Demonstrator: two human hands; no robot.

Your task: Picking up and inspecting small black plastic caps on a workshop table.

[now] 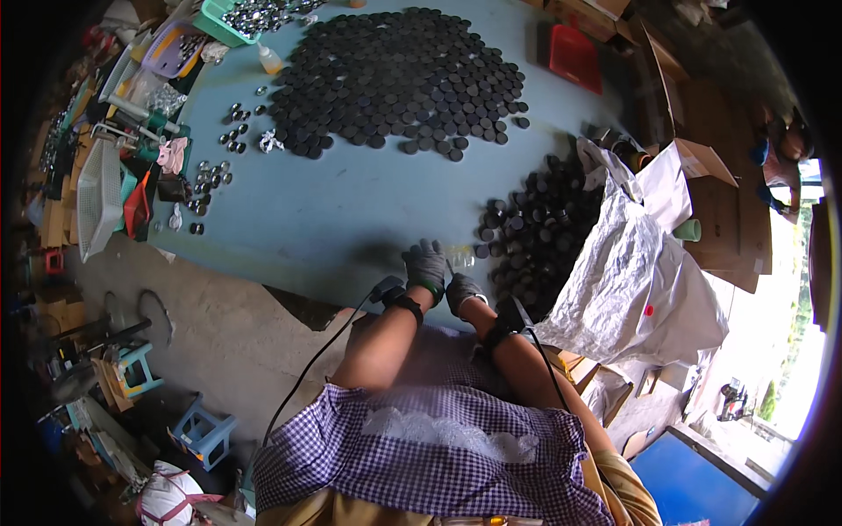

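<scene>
My left hand (425, 266), in a grey glove, is at the near edge of the blue-green table, fingers stretched forward and apart over its surface. Close on its right is my right hand (463, 289), also gloved, its fingers drawn together; a thin, pale, pointed bit shows at its fingertips, too small to name. Just ahead of that hand lie small clear, yellowish pieces (460, 256), whose kind is unclear. To the right rises a loose heap of black round caps (535, 232). Farther off, a broad spread of black discs (395, 79) lies flat on the table.
A crumpled silvery sack (623, 280) stands right of the heap. Shiny metal caps (210, 178) and a small bottle (269, 60) are at the left. Beyond are a green basket (230, 24), a white basket (98, 197), a red tray (575, 58) and cardboard boxes (724, 202).
</scene>
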